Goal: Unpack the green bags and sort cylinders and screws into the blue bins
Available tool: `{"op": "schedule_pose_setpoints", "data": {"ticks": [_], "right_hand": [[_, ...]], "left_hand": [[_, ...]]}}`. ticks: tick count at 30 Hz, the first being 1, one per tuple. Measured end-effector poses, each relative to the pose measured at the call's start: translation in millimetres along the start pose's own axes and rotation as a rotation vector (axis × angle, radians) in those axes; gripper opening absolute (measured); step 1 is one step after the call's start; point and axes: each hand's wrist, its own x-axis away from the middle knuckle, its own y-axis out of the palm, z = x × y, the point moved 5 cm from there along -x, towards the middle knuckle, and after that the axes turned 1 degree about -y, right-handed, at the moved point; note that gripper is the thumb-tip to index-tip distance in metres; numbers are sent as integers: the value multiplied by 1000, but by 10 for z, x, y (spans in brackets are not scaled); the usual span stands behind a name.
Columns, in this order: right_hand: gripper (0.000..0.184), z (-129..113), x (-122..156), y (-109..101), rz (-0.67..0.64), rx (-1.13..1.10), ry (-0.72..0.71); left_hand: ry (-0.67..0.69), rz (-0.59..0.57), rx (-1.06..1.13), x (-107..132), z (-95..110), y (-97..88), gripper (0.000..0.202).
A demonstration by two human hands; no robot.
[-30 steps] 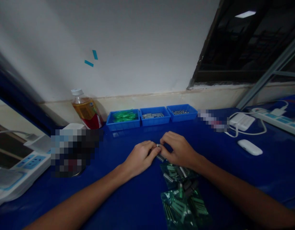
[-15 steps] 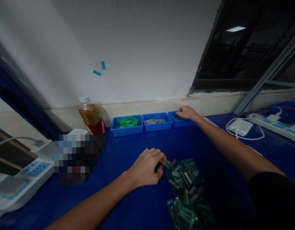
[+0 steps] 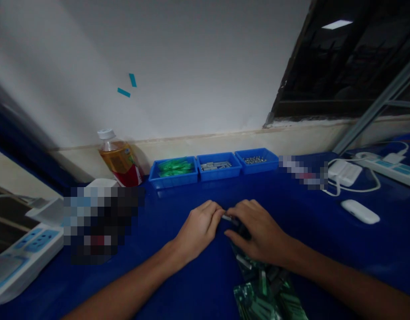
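Note:
My left hand (image 3: pixel 201 229) is closed in a pinch on a small metal cylinder (image 3: pixel 227 218), in front of the blue trays. Curled in from the other side, my right hand (image 3: pixel 260 231) has its fingertips against the cylinder's far end. Whatever sits between those fingertips is too small and covered to make out. Below the hands lie green-printed clear packets (image 3: pixel 258 304) with several grey metal cylinders (image 3: pixel 244 261) on top. The right hand hides part of this pile.
Along the wall stand three blue trays: one with green packets (image 3: pixel 175 167), one with metal pins (image 3: pixel 215 165), one with small metal pieces (image 3: pixel 254 160). A drink bottle (image 3: pixel 121 162) and power strip (image 3: pixel 34 249) are left; a white case (image 3: pixel 360 211) and charger cables lie right.
My right hand has left the right-hand tray and come back to meet the left hand. The left hand has moved little and still pinches the cylinder. The view has shifted slightly.

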Motion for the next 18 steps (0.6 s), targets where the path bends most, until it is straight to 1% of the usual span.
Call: {"op": "schedule_pose_setpoints", "data": {"ticks": [2, 3, 5, 8, 9, 11, 13, 16, 18], "right_hand": [[13, -17, -28, 49, 14, 0, -1], [12, -1, -45, 63, 24, -8, 1], [13, 45, -61, 72, 35, -39, 7], [14, 109, -47, 30, 65, -56, 51], [16, 120, -42, 13, 67, -51, 62], [21, 126, -43, -14, 61, -41, 70], [23, 122, -54, -20, 41, -48, 72], [15, 118, -65, -17, 52, -73, 104], [15, 96, -63, -17, 66, -83, 91]], "left_hand": [[-13, -17, 11, 4, 15, -1, 29], [-23, -28, 19, 7, 27, -3, 31], [-34, -50, 44, 16, 59, -7, 31], [-30, -64, 80, 34, 99, -10, 21], [-31, -59, 86, 41, 102, -10, 20], [-33, -48, 87, 54, 97, -8, 21], [-24, -51, 81, 64, 94, -5, 17], [-15, -60, 79, 62, 90, -16, 15], [-28, -54, 97, 49, 77, -35, 17]]}}
